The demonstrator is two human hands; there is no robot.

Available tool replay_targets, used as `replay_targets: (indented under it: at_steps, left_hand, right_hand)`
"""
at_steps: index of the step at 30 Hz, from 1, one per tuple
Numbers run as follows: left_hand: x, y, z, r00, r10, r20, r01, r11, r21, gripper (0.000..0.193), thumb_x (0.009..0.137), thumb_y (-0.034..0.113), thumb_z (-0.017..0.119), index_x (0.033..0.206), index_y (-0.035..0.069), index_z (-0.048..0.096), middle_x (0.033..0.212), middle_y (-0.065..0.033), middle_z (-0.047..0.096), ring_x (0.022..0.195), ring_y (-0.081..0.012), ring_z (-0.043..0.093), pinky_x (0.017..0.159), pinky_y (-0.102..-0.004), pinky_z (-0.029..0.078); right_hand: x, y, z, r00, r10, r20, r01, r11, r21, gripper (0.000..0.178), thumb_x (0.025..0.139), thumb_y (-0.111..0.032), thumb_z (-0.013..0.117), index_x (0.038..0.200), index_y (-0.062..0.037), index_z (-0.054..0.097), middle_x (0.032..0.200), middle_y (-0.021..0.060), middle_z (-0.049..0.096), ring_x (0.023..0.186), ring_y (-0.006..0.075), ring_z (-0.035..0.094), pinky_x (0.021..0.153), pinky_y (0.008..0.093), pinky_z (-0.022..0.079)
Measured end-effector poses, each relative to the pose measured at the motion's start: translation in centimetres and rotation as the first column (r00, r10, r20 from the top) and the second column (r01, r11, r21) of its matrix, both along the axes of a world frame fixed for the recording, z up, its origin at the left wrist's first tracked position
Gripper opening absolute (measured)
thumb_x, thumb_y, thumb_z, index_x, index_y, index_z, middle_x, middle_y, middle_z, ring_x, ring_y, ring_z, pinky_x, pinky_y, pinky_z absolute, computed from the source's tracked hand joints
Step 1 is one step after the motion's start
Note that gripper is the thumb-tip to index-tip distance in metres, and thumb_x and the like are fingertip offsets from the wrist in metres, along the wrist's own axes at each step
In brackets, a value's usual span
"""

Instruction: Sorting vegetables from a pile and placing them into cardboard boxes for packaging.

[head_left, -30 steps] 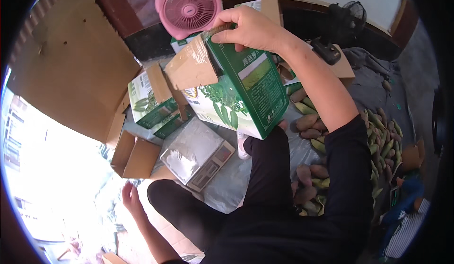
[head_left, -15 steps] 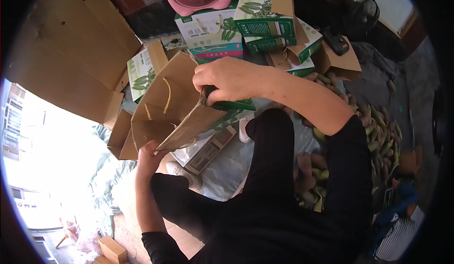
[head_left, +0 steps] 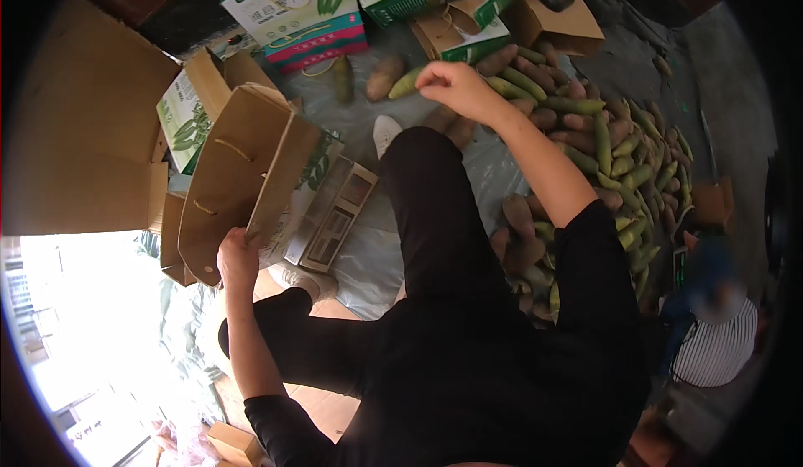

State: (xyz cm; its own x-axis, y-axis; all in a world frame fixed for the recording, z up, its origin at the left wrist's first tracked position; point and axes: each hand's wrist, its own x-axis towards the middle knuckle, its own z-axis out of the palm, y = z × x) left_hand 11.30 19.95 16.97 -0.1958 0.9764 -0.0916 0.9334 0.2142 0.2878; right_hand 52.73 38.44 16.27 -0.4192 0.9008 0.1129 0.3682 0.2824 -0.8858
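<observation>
My left hand [head_left: 238, 258] grips the near lower edge of an open cardboard gift box [head_left: 280, 161], which has yellow cord handles and a bare brown inside. The box tilts with its mouth toward me. My right hand [head_left: 458, 89] is off the box, over the floor, its fingers curled together with nothing visible in them. By its fingertips a green radish [head_left: 405, 84] lies on the plastic sheet. A brownish radish [head_left: 385, 77] is just left of that one. To the right spreads a large heap of green and reddish-brown radishes [head_left: 602, 136].
A grey panelled device [head_left: 336, 216] stands beside the box, near my shoes. White-and-green printed cartons [head_left: 288, 7] are stacked at the back, with a pink-and-blue box [head_left: 318, 42] below. A tall cardboard carton [head_left: 75, 132] rises at left. A person in stripes [head_left: 715, 346] sits lower right.
My right hand has let go of the box and moved right, toward the radishes. My left hand still holds the box. The view has shifted, showing more of the heap.
</observation>
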Motion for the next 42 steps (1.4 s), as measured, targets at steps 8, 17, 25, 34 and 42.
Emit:
replay_targets:
  at_steps: [8,17,25,34,42]
  left_hand:
    - [1.0,-0.3,-3.6,0.996,-0.064,0.059,0.076,0.971,-0.229,0.028,0.074,0.017,0.065,0.098,0.003,0.063,0.096,-0.0197,0.063,0.091,-0.037,0.06,0.077,-0.0431,0.047]
    - [0.2,-1.2,-0.1,0.979,0.056,0.195,0.0,0.961,-0.275,0.046,0.072,0.02,0.07,0.113,0.002,0.06,0.106,-0.0154,0.063,0.097,-0.028,0.061,0.084,-0.037,0.047]
    - [-2.6,-1.6,-0.6,0.997,0.007,0.081,0.02,0.943,-0.331,0.048,0.074,0.014,0.068,0.119,0.005,0.057,0.112,-0.0153,0.061,0.101,-0.027,0.06,0.087,-0.0367,0.046]
    - [-6.0,-3.3,-4.9,0.968,0.1,0.23,-0.012,0.934,-0.357,0.047,0.074,0.012,0.067,0.118,0.001,0.056,0.108,-0.016,0.063,0.099,-0.0242,0.061,0.085,-0.0344,0.046]
    - [-3.7,-3.1,-2.8,0.975,0.14,0.173,-0.071,0.933,-0.354,0.047,0.073,0.01,0.067,0.118,-0.001,0.056,0.105,-0.0151,0.064,0.094,-0.0214,0.061,0.083,-0.0327,0.047]
  right_hand:
    - [5.4,-12.8,-21.8,0.966,0.03,0.258,0.054,0.949,-0.31,0.007,0.076,-0.014,0.063,0.082,-0.0105,0.066,0.08,0.0111,0.066,0.079,0.0266,0.063,0.07,0.0372,0.048]
    - [6.8,-25.8,-32.7,0.881,0.233,0.412,0.015,0.856,-0.517,0.013,0.077,-0.021,0.06,0.079,-0.0085,0.062,0.077,0.0155,0.063,0.075,0.0344,0.061,0.065,0.041,0.046]
    - [10.1,-27.2,-36.4,0.381,0.295,0.876,-0.098,0.955,-0.279,0.011,0.07,-0.02,0.06,0.075,-0.0126,0.067,0.076,0.008,0.067,0.074,0.0276,0.065,0.067,0.0381,0.047]
    - [4.5,-22.6,-29.4,0.827,0.114,0.551,0.221,0.834,-0.506,0.016,0.069,-0.018,0.063,0.083,-0.0104,0.066,0.085,0.0092,0.067,0.085,0.0272,0.063,0.072,0.0372,0.049]
    - [6.4,-23.2,-30.0,0.826,0.137,0.547,0.24,0.793,-0.56,0.016,0.069,-0.017,0.061,0.083,-0.009,0.066,0.085,0.0096,0.067,0.084,0.0272,0.064,0.074,0.0366,0.049]
